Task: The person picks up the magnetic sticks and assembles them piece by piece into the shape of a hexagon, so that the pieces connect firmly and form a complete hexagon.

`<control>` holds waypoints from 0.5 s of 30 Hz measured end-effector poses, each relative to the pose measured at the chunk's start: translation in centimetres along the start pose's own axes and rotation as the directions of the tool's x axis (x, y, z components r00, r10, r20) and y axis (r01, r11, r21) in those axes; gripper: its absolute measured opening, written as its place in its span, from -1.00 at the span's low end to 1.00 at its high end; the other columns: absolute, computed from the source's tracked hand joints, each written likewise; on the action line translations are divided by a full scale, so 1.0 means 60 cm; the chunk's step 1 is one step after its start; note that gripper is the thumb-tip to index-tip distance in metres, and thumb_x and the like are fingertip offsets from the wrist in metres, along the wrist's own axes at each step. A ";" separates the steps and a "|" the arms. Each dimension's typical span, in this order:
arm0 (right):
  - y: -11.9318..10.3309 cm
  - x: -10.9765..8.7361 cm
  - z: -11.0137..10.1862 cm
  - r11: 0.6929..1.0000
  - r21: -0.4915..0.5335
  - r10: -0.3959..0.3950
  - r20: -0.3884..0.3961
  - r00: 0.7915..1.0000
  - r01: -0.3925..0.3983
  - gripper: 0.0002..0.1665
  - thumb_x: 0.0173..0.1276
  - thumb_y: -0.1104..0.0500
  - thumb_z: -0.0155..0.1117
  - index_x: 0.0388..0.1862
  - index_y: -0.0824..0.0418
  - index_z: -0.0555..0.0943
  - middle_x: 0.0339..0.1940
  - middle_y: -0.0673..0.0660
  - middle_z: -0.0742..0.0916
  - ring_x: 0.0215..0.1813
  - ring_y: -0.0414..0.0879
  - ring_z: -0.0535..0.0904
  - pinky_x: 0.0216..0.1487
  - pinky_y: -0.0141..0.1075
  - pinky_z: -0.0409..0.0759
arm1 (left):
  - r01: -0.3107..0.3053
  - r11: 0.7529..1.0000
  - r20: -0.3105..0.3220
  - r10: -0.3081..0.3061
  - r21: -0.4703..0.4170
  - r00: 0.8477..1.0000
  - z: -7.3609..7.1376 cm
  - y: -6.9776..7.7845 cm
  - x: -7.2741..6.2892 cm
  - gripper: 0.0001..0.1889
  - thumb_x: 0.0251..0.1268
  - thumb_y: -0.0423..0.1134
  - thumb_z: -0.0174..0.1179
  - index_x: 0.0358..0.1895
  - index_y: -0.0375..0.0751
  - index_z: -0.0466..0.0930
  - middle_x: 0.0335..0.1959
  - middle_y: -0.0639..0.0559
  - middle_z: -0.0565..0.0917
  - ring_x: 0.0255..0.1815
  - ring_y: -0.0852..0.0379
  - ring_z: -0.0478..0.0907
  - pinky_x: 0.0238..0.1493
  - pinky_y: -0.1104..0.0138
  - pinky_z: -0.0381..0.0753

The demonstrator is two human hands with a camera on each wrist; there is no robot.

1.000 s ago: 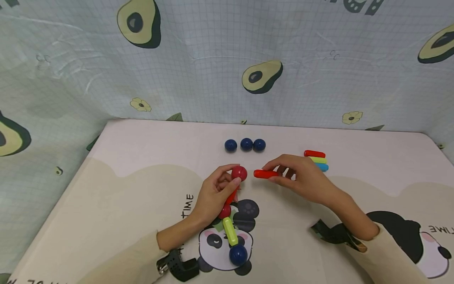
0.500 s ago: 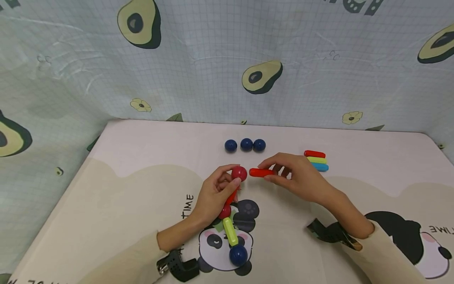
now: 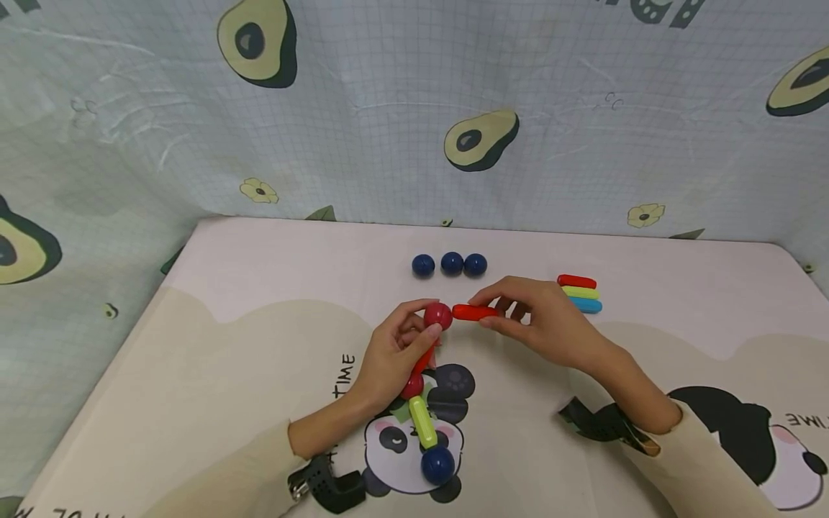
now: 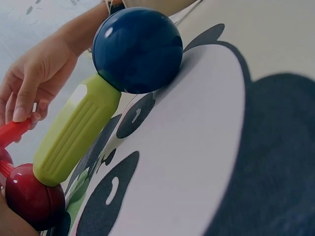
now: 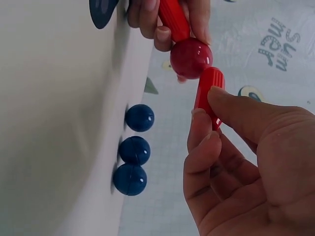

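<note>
Thumb and fingertips of your right hand (image 3: 547, 316) pinch a red rod (image 3: 474, 312), closed to its thickness, with your forearm slanting in from the right. The rod's free tip points at the upper red ball (image 3: 438, 316), right at its edge; whether they touch is unclear. Your left hand (image 3: 391, 358) grips that ball, thumb on the near side, index finger across the far side. From it a chain runs toward you: second red rod (image 3: 424, 360), lower red ball (image 3: 412, 387), lime rod (image 3: 423, 422), blue ball (image 3: 438, 465).
</note>
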State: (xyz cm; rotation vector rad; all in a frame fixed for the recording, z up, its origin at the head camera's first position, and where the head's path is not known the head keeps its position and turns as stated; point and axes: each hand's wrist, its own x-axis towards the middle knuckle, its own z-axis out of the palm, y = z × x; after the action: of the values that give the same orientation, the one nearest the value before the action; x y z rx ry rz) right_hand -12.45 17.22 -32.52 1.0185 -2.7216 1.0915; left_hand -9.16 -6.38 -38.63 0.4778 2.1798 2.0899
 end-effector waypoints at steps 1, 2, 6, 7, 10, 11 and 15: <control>0.000 0.000 -0.001 1.000 -0.001 -0.001 0.001 1.000 0.001 -0.60 0.12 0.30 0.46 -0.03 0.05 0.67 -0.19 -0.12 0.70 -0.28 -0.27 0.57 -0.32 -0.34 0.58 | -0.001 1.000 0.000 0.001 0.001 1.000 0.000 0.000 0.000 -0.60 0.41 -0.28 0.11 0.27 -0.14 0.37 -0.32 -0.13 0.57 -0.47 0.03 0.59 -0.28 0.38 0.60; 0.000 0.000 -0.001 1.000 -0.001 -0.002 0.002 1.000 0.002 -0.60 0.12 0.30 0.46 -0.04 0.05 0.67 -0.19 -0.13 0.70 -0.28 -0.27 0.56 -0.32 -0.34 0.58 | -0.003 1.000 0.000 0.003 0.002 1.000 0.000 0.000 0.000 -0.60 0.41 -0.28 0.11 0.27 -0.14 0.37 -0.32 -0.13 0.57 -0.47 0.03 0.59 -0.29 0.38 0.60; 0.001 -0.001 -0.004 1.000 -0.003 -0.007 0.002 1.000 0.007 -0.60 0.12 0.31 0.47 -0.04 0.05 0.67 -0.21 -0.14 0.70 -0.29 -0.27 0.56 -0.33 -0.33 0.58 | -0.007 1.000 0.001 0.007 0.001 1.000 0.000 0.000 0.001 -0.60 0.41 -0.28 0.11 0.27 -0.14 0.37 -0.32 -0.13 0.57 -0.47 0.02 0.58 -0.29 0.38 0.60; 0.002 -0.001 -0.004 1.000 -0.003 -0.008 0.003 1.000 0.008 -0.60 0.11 0.31 0.47 -0.04 0.05 0.67 -0.21 -0.14 0.70 -0.29 -0.27 0.56 -0.33 -0.33 0.58 | -0.008 1.000 0.001 0.008 0.000 1.000 0.000 0.000 0.001 -0.60 0.41 -0.28 0.11 0.27 -0.14 0.37 -0.32 -0.13 0.57 -0.47 0.02 0.58 -0.29 0.38 0.60; 0.001 -0.001 -0.003 1.000 -0.003 -0.010 0.011 1.000 0.010 -0.60 0.12 0.31 0.47 -0.05 0.05 0.67 -0.21 -0.14 0.70 -0.28 -0.28 0.56 -0.33 -0.34 0.58 | -0.009 1.000 -0.001 0.009 0.005 1.000 0.000 0.000 0.000 -0.60 0.41 -0.28 0.11 0.27 -0.15 0.38 -0.32 -0.13 0.57 -0.47 0.02 0.58 -0.29 0.38 0.60; 0.001 0.000 -0.003 1.000 -0.003 -0.010 0.014 1.000 0.010 -0.60 0.12 0.31 0.47 -0.05 0.05 0.67 -0.21 -0.14 0.70 -0.29 -0.28 0.56 -0.33 -0.34 0.58 | -0.010 1.000 -0.002 0.010 0.007 1.000 0.000 0.000 0.000 -0.60 0.41 -0.28 0.11 0.27 -0.15 0.38 -0.32 -0.13 0.57 -0.47 0.03 0.58 -0.30 0.38 0.60; 0.001 0.000 -0.002 1.000 -0.014 -0.014 0.025 1.000 0.014 -0.61 0.12 0.31 0.47 -0.06 0.06 0.67 -0.22 -0.13 0.70 -0.30 -0.28 0.56 -0.34 -0.35 0.58 | -0.011 1.000 -0.003 0.011 0.008 1.000 0.000 -0.001 0.000 -0.60 0.41 -0.28 0.11 0.27 -0.15 0.37 -0.31 -0.13 0.58 -0.47 0.03 0.58 -0.29 0.38 0.60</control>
State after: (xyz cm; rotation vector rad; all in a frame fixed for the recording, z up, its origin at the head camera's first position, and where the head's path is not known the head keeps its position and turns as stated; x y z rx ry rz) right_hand -12.49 17.31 -32.46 1.0554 -2.7331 1.0630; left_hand -9.16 -6.36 -38.66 0.4894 2.1933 2.0895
